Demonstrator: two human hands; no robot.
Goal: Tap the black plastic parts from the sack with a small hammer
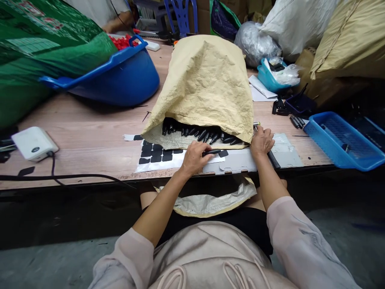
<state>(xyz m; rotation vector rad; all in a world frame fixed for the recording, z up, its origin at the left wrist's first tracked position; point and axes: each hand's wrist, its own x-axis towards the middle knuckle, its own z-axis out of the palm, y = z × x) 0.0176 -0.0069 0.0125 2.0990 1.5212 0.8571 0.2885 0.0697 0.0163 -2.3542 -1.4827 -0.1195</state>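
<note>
My left hand (pixel 194 158) is closed on a slim black pen-shaped piece (pixel 212 152), close to the table's front edge. Just beyond it lies a large tan paper sack (pixel 210 80), its open mouth facing me with several similar black pieces (pixel 207 134) inside. At the sack's right corner, my right hand (pixel 262 141) is curled around a tool with a black handle (pixel 273 159) and a shiny metal end (pixel 256 125); its exact kind is partly hidden. Under the left hand is a white sheet with black rounded-square stickers (pixel 156 153).
A blue basin (pixel 120 80) with red pieces stands at left beside a green sack (pixel 45 60). A white box (pixel 34 142) with a cable sits front left. At right are a blue basket (pixel 345 140) and a turquoise basin (pixel 270 78). Another open sack (pixel 204 204) is at my lap.
</note>
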